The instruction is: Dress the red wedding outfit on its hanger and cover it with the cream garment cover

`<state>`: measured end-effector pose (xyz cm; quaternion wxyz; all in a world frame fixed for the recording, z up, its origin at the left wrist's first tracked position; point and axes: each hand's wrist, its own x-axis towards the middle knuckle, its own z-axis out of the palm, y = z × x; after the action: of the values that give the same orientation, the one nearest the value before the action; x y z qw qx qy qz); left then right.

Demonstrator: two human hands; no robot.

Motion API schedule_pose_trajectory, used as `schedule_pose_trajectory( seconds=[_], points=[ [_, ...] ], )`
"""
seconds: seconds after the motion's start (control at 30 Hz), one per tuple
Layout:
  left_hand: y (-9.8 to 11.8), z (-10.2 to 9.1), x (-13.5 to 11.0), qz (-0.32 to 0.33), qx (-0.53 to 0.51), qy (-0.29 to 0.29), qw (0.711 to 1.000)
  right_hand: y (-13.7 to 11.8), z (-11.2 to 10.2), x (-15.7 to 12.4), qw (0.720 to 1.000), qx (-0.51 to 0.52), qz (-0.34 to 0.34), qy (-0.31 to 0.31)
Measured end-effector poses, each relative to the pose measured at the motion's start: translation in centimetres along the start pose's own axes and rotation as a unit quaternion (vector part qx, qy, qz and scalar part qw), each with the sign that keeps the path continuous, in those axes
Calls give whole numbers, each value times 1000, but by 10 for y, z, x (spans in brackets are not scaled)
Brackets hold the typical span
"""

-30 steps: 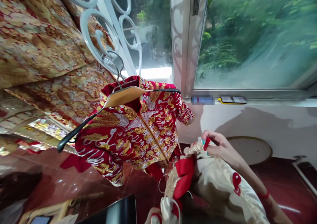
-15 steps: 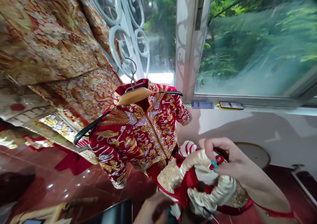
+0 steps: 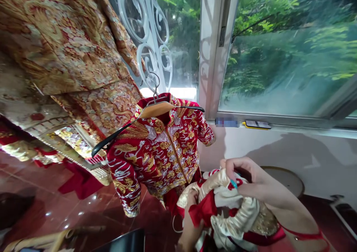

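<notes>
Up from the bottom edge, the left hand (image 3: pixel 192 224) now closes on a red fold of the cream and red garment (image 3: pixel 237 216), which sits bunched low and centre, in front of the body. The right hand (image 3: pixel 251 183) pinches the padded cream roll at its top, fingertips curled over it. Satin like this probably slips, so both holds are best kept close together and the cloth gathered, not left dangling. Just behind hangs a red embroidered jacket (image 3: pixel 158 153) on a hanger (image 3: pixel 156 109) hooked to the white window grille (image 3: pixel 152 47), with gold robes (image 3: pixel 69 47) at left and a phone (image 3: pixel 256 124) on the sill.
</notes>
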<state>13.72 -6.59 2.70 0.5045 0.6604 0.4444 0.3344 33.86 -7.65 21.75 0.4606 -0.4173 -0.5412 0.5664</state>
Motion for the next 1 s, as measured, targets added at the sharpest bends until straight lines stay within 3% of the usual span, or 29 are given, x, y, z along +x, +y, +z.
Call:
schedule_pose_trajectory(
  seconds=[0.13, 0.23, 0.4, 0.47, 0.53, 0.6, 0.67, 0.77, 0.83, 0.93, 1.0],
  points=[
    [8, -73, -8, 64, 56, -125, 988, 11, -26, -5, 1000, -12, 22, 5],
    [30, -118, -10, 92, 149, -192, 966, 16, -45, -5, 999, -12, 28, -32],
    [86, -152, -9, 141, 181, -136, 964, 17, -65, -8, 999, -40, 11, -22],
    [100, -153, -8, 132, 280, -141, 940, 13, -61, -11, 999, -34, -6, -13],
    [101, -143, -7, 109, 428, -134, 887, 8, -48, -13, 999, -15, -31, -21],
    [88, -122, -7, 76, 543, -94, 831, 2, -29, -12, 997, -1, -59, -50],
    [64, -93, -9, 56, 586, -52, 807, -3, -9, -8, 994, 12, -80, -79],
    [16, -51, -21, 88, 556, 8, 826, -3, 8, -1, 990, 46, -88, -96],
    [-18, -36, -33, 115, 524, 43, 843, -2, 10, 4, 989, 69, -85, -98],
    [-55, -36, -44, 135, 489, 34, 861, 0, 9, 8, 988, 69, -73, -116],
    [-63, -45, -43, 103, 480, 53, 869, -1, 12, 10, 987, 59, -63, -134]
  ],
)
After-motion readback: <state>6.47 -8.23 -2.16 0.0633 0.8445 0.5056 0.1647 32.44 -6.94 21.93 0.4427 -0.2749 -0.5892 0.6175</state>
